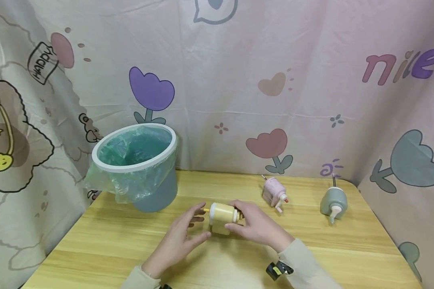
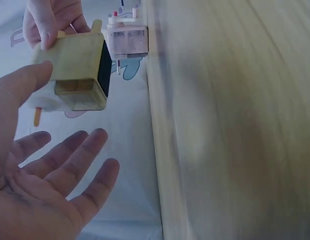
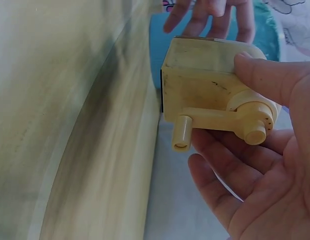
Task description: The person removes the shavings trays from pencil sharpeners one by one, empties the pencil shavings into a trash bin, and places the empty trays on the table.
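A yellow crank pencil sharpener [image 1: 222, 218] is held above the table by my right hand [image 1: 257, 224], thumb on one side and fingers on the other. Its crank handle [image 3: 214, 120] faces the right palm in the right wrist view. From the white front pokes a short orange-yellow pencil [image 2: 37, 117], pointing toward my left hand [image 1: 179, 237]. That hand is spread around the front end, its fingers apart and extended. The left thumb [image 2: 32, 80] overlaps the sharpener's edge in the left wrist view; whether it touches, I cannot tell.
Toward the back right stand a pink sharpener [image 1: 273, 190] and a grey sharpener [image 1: 334, 202], each with a pencil sticking out. A blue bin [image 1: 159, 196] with a green bag liner is at the back left. Printed curtains hang around the wooden table [image 1: 332, 253].
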{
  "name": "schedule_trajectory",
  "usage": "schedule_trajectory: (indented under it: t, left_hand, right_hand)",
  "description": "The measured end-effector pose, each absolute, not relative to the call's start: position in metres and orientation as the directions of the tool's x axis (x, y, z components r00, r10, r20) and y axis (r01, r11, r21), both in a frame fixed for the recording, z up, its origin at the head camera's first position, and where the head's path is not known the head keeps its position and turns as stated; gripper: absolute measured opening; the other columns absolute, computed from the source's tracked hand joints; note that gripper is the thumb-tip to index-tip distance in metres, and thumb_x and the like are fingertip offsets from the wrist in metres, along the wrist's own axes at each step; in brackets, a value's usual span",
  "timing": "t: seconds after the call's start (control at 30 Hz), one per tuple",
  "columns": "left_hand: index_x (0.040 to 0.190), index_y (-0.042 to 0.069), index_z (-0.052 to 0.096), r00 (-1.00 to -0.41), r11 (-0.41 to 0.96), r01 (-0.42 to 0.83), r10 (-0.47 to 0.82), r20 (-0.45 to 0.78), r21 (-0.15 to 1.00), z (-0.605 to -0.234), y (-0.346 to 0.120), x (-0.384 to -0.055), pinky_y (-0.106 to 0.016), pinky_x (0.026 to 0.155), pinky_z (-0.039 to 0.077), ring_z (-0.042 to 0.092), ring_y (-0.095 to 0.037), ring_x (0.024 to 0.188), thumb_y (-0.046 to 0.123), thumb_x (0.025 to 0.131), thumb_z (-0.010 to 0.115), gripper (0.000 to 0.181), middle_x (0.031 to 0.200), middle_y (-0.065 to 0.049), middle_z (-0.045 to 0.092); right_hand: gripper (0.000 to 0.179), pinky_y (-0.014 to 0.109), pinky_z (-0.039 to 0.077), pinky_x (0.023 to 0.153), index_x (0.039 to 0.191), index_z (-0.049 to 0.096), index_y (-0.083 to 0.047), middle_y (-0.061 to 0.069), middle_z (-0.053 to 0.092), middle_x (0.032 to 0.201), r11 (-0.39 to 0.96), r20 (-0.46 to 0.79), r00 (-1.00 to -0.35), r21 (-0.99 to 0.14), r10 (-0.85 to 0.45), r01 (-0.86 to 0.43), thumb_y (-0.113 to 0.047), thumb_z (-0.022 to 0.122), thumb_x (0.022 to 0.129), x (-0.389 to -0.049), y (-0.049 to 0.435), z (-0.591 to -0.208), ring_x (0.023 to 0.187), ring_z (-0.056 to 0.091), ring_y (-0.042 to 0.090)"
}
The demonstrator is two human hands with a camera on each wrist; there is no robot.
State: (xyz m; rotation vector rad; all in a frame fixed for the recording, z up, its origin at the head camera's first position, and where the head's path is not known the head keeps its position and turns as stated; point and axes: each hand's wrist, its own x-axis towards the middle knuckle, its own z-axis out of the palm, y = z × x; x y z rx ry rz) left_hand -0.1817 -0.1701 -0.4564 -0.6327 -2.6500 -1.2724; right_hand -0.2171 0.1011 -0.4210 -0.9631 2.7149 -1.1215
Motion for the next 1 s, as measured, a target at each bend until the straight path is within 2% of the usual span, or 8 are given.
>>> schedule_trajectory:
  t: [0.23,0.37,0.63,0.83,1.0]
  left_hand:
    - [0.158,0.021,0.049,-0.867,0.468,0.485,0.367,0.337,0.739,-0.456,-0.165,-0.179,-0.042,0.097,0.064,0.074,-0.025,0.119,0.028,0.091,0.087,0.078,0.138,-0.008,0.072]
    - [0.156,0.02,0.052,-0.857,0.436,0.489,0.401,0.324,0.756,-0.456,-0.161,-0.177,-0.041,0.096,0.064,0.074,-0.026,0.119,0.032,0.092,0.086,0.073,0.14,-0.006,0.071]
    - [0.149,0.025,0.058,-0.826,0.366,0.513,0.458,0.329,0.776,-0.457,-0.154,-0.173,-0.035,0.089,0.065,0.073,-0.016,0.114,0.031,0.092,0.087,0.064,0.135,0.002,0.073]
    - [0.141,0.028,0.065,-0.813,0.336,0.521,0.477,0.335,0.785,-0.458,-0.149,-0.169,-0.033,0.083,0.065,0.072,-0.009,0.107,0.031,0.092,0.087,0.054,0.126,0.006,0.075]
    - [0.139,0.027,0.066,-0.802,0.309,0.53,0.486,0.347,0.79,-0.459,-0.144,-0.164,-0.032,0.081,0.065,0.072,-0.005,0.103,0.027,0.091,0.088,0.053,0.12,0.006,0.077]
  right_hand:
    - [0.046,0.027,0.057,0.077,0.133,0.066,-0.011,-0.007,0.071,0.101,0.518,0.206,-0.793,-0.658,-0.574,-0.546,-0.034,0.081,0.097,-0.201,0.114,-0.414,0.085,0.062,0.001]
    - [0.043,0.027,0.058,0.081,0.132,0.066,-0.014,-0.01,0.071,0.104,0.511,0.225,-0.785,-0.65,-0.577,-0.562,-0.035,0.081,0.097,-0.193,0.12,-0.411,0.089,0.063,0.001]
    - [0.046,0.03,0.06,0.092,0.136,0.065,-0.018,-0.012,0.073,0.117,0.494,0.297,-0.762,-0.616,-0.575,-0.613,-0.035,0.081,0.096,-0.178,0.127,-0.412,0.1,0.066,0.001]
    - [0.044,0.026,0.06,0.084,0.132,0.067,-0.021,-0.013,0.073,0.111,0.443,0.364,-0.752,-0.636,-0.549,-0.632,-0.03,0.085,0.093,-0.173,0.129,-0.417,0.094,0.065,-0.001]
    - [0.042,0.024,0.059,0.079,0.125,0.068,-0.025,-0.014,0.07,0.107,0.405,0.401,-0.758,-0.665,-0.515,-0.628,-0.025,0.087,0.088,-0.17,0.13,-0.422,0.089,0.063,0.0]
